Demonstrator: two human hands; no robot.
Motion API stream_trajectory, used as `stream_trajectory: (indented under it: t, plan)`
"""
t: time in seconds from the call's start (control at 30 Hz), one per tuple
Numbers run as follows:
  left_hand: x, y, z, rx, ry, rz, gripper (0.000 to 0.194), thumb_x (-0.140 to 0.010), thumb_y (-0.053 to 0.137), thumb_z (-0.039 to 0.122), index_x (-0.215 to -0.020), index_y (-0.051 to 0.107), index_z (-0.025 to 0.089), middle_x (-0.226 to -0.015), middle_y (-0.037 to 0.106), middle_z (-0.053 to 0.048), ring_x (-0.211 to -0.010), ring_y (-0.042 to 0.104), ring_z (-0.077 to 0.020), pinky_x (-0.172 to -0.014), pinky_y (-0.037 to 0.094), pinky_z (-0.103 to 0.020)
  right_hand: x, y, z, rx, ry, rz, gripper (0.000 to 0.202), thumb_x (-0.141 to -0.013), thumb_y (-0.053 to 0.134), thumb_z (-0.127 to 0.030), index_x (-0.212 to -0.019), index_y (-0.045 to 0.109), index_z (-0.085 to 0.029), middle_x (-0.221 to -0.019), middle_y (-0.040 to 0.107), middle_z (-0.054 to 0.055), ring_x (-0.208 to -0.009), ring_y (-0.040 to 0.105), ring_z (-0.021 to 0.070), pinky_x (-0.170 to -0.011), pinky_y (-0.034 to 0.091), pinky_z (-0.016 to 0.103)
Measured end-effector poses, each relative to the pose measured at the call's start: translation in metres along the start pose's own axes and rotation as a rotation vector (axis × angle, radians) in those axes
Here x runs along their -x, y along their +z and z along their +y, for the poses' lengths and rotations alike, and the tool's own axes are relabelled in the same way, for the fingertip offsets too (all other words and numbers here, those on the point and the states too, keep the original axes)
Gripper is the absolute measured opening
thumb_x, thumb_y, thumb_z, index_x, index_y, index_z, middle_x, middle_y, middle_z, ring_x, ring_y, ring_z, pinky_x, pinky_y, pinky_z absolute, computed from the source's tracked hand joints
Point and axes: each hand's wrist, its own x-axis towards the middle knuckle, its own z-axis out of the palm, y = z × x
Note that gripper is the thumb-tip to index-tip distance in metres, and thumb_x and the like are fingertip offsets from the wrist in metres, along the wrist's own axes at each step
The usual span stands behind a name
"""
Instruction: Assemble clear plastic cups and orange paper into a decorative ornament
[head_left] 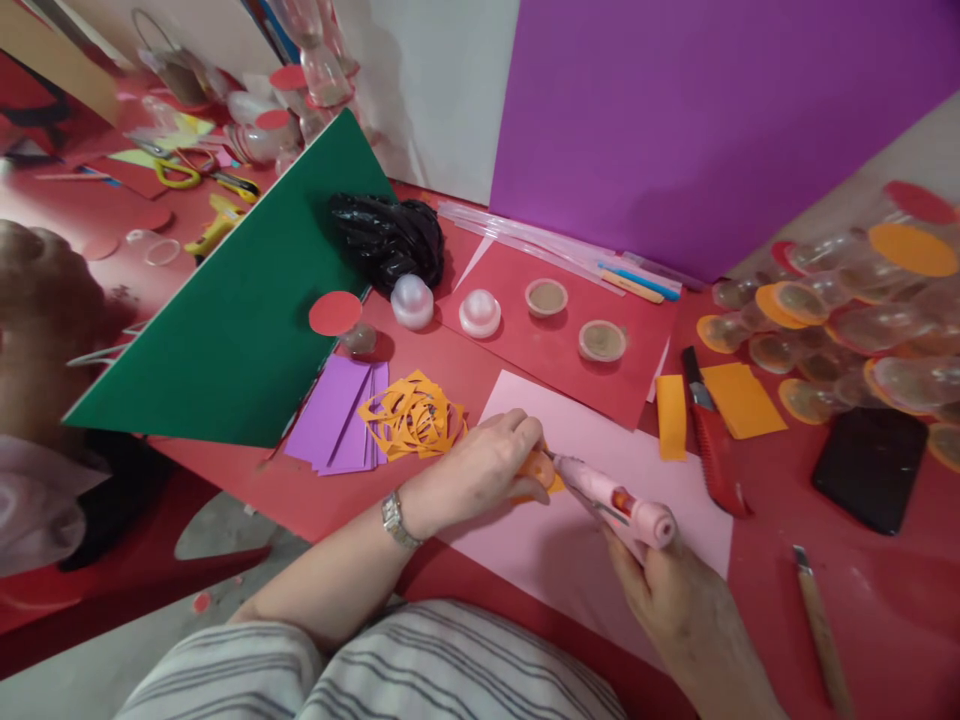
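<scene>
My right hand [679,605] is wrapped round the handle of a pink glue gun [600,487]. The gun's nozzle points left, at a small orange piece [537,468] pinched in the fingers of my left hand [495,460]. Fingers partly cover that piece, and I cannot tell whether nozzle and piece touch. Both hands are over a pink sheet [510,395] on the red table. Left of my left hand lies a pile of orange cut-paper scraps [416,418], beside purple paper strips [334,415].
Two sand-filled cups [602,342] and a clear plastic cup [480,314] stand on red card. Right are a red utility knife [712,440], a black phone [870,470], a wooden-handled blade [821,630] and several hourglass-shaped pieces [855,330]. A green board [247,310] leans left; another person sits beyond.
</scene>
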Motion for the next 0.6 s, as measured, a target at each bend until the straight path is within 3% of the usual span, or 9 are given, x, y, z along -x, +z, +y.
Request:
stream_trajectory:
  t: [0.17,0.37,0.5,0.6]
  plan:
    - [0.000,0.000,0.001,-0.079,-0.002,0.005,0.038,-0.080,0.084,0.036,-0.090,0.053,0.018,-0.094,0.063,-0.005,-0.079,0.061,-0.0180,-0.069,0.049,-0.029,0.026,-0.003,-0.005,0.021,0.029,0.029,0.048,-0.105,0.032,-0.050,-0.098,0.065,-0.015,-0.059,0.064,0.007,-0.047,0.062,0.0203,-0.044,0.043,0.028]
    - [0.001,-0.004,-0.001,-0.023,0.055,-0.019,0.014,-0.089,0.070,0.019,-0.098,0.059,0.018,-0.102,0.066,-0.006,-0.090,0.064,-0.0185,-0.082,0.053,-0.032,0.044,-0.010,-0.009,0.018,0.033,0.022,0.049,-0.107,0.030,-0.049,-0.102,0.064,-0.014,-0.060,0.066,0.007,-0.048,0.066,0.0219,-0.044,0.045,0.029]
    - [0.003,-0.007,-0.003,0.006,0.062,0.006,0.033,-0.083,0.079,0.025,-0.108,0.057,0.018,-0.110,0.064,-0.008,-0.099,0.063,-0.0214,-0.087,0.054,-0.035,0.038,-0.018,-0.011,0.047,0.080,0.059,0.048,-0.106,0.032,-0.052,-0.099,0.065,-0.018,-0.059,0.066,0.006,-0.046,0.065,0.0216,-0.039,0.039,0.028]
    - [0.002,-0.006,-0.001,-0.032,0.027,0.045,0.041,-0.078,0.084,0.034,-0.102,0.055,0.018,-0.105,0.063,-0.007,-0.091,0.063,-0.0210,-0.080,0.054,-0.034,0.033,-0.018,-0.014,0.045,0.061,0.058,0.049,-0.106,0.032,-0.052,-0.100,0.065,-0.016,-0.058,0.065,0.006,-0.045,0.064,0.0217,-0.039,0.038,0.028]
